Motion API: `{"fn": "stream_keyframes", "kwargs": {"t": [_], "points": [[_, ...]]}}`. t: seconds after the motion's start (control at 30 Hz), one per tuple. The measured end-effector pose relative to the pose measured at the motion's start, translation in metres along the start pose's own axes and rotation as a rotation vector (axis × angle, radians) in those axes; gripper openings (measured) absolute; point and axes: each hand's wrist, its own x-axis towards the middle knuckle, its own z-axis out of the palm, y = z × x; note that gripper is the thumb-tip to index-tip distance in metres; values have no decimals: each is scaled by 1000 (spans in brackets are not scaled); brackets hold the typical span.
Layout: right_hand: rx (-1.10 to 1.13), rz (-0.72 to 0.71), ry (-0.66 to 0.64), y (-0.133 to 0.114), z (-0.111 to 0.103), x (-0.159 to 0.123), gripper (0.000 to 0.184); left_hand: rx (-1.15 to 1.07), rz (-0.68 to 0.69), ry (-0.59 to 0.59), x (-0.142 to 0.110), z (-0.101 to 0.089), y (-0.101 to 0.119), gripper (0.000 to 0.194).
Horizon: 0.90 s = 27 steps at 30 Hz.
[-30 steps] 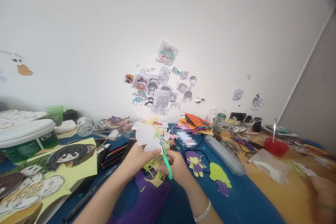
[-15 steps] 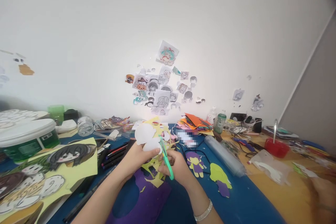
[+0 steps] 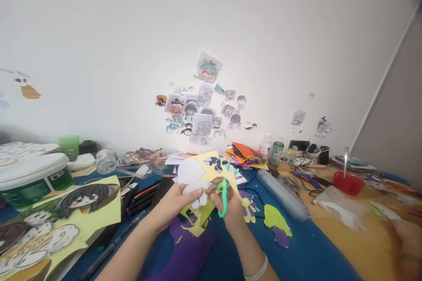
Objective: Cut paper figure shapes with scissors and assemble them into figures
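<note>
My left hand pinches a white paper cutout shaped like a small figure, held up with yellow paper behind it. My right hand grips green-handled scissors, whose blades point up into the yellow paper beside the cutout. A silver bracelet sits on my right wrist. Yellow offcuts lie on a purple sheet below my hands.
Blue table cover holds purple and green figure cutouts, markers, a clear roll, a white tub, character drawings at left, coloured paper stack, bottles, red dish. Stickers cover the wall.
The cutout and yellow paper have turned in my left hand. My right hand has shifted right with the scissors, whose blades now point upward rather than toward the left.
</note>
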Motion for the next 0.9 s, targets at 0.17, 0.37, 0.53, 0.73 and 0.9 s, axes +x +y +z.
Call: {"fn": "stream_keyframes", "kwargs": {"t": [0.17, 0.37, 0.53, 0.73, 0.9], "points": [[-61, 96, 106, 2, -5, -3, 38, 9, -96, -77, 2, 5, -12, 32], [53, 40, 61, 2, -4, -2, 27, -365, -56, -164, 5, 17, -15, 35], [93, -61, -57, -8, -4, -1, 23, -673, -28, -355, 6, 30, -24, 40], [164, -110, -153, -14, -2, -1, 30, -751, -16, -400, 9, 34, -32, 28], [92, -60, -139, -13, -4, -3, 32, -700, -34, -340, 9, 33, -31, 27]]}}
